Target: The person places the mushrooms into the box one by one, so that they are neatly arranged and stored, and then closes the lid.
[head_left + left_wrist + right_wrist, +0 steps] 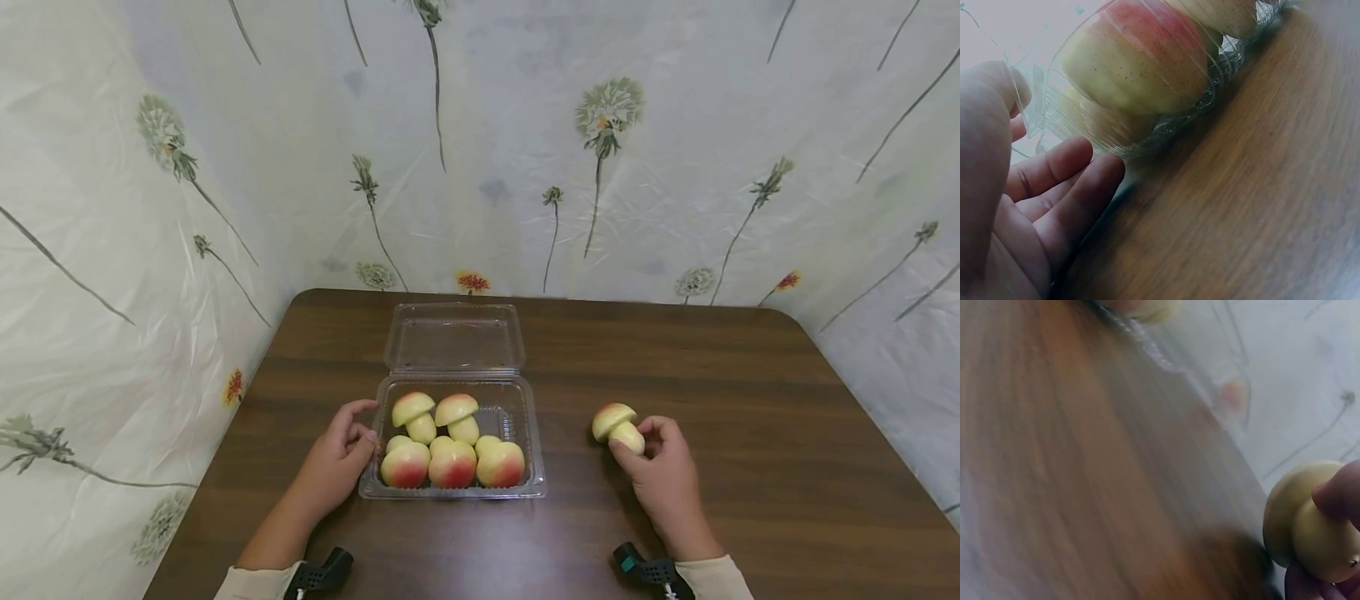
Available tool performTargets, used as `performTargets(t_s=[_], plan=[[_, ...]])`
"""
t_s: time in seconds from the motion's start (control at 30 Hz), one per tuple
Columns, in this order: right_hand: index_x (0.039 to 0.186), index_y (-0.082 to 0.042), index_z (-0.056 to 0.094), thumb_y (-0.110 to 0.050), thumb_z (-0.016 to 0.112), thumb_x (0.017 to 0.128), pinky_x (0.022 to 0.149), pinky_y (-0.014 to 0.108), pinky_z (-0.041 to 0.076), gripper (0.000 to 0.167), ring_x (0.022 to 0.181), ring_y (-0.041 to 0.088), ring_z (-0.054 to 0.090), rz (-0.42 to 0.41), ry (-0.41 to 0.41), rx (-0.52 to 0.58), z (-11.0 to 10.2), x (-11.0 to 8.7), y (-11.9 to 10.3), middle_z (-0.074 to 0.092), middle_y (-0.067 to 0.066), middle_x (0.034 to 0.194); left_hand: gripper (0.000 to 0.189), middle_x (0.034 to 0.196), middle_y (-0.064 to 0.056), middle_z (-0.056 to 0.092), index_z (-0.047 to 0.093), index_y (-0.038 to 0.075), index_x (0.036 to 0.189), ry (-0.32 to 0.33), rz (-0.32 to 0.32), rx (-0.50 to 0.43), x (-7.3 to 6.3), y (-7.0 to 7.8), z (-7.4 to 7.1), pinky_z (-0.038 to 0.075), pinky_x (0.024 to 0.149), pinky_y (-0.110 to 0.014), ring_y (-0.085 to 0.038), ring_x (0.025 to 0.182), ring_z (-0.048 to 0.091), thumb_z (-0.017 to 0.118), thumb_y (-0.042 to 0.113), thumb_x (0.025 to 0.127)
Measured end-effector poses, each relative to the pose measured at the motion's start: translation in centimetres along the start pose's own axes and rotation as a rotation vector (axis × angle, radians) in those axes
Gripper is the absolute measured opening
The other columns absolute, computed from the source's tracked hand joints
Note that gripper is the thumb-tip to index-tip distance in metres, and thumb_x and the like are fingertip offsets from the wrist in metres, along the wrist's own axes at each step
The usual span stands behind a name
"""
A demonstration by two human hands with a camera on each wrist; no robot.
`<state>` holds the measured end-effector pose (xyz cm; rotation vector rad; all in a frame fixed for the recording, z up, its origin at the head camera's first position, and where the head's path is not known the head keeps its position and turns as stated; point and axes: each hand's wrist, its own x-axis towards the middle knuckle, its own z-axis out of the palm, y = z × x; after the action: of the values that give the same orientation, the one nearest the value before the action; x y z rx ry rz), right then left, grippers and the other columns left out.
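Note:
My right hand (663, 471) pinches a yellow toy mushroom (612, 422) with a reddish cap between thumb and fingers, right of the container. In the right wrist view the mushroom (1322, 531) shows its cap and rounded stem, with the thumb on the stem. A clear plastic container (528, 450) stands with its lid opened back. Two similar mushrooms (459, 417) lie in its back row, and three (452, 462) fill the front row, red cap sides toward me. My left hand (337, 462) holds the container's left rim, thumb at the edge and fingers against the outer wall (1079, 119).
The hinged lid (455, 337) lies back behind the container on the brown wooden table (675, 350). A flower-printed sheet (495, 150) hangs behind the table and along its sides. Black wrist straps (322, 573) sit on both wrists.

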<state>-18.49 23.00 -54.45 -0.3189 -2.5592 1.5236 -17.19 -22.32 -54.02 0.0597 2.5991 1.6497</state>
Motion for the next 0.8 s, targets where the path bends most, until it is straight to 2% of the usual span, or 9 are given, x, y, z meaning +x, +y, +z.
performTargets(t_s=[0.4,0.8], plan=[[0.116,-0.004,0.05,-0.016,0.083,0.089,0.069,0.02,0.051,0.044,0.09,0.006,0.061,-0.005,0.007,-0.022,1.7,-0.8,-1.1,0.063,0.016,0.111,0.044,0.09,-0.005,0.066,0.044,0.022,0.148,0.004,-0.01,0.008,-0.1,0.1,-0.1,0.05,0.068,-0.03,-0.018,0.071,0.059,0.055,0.014,0.107],[0.117,-0.002,0.047,-0.009,0.083,0.089,0.07,0.019,0.053,0.045,0.093,0.007,0.06,-0.009,-0.008,0.121,4.0,-2.3,-2.6,0.058,0.014,0.113,0.043,0.089,-0.004,0.065,0.044,0.022,0.149,-0.003,0.005,0.006,0.0,0.0,0.0,0.05,0.067,-0.03,-0.017,0.069,0.058,0.054,0.015,0.108]])
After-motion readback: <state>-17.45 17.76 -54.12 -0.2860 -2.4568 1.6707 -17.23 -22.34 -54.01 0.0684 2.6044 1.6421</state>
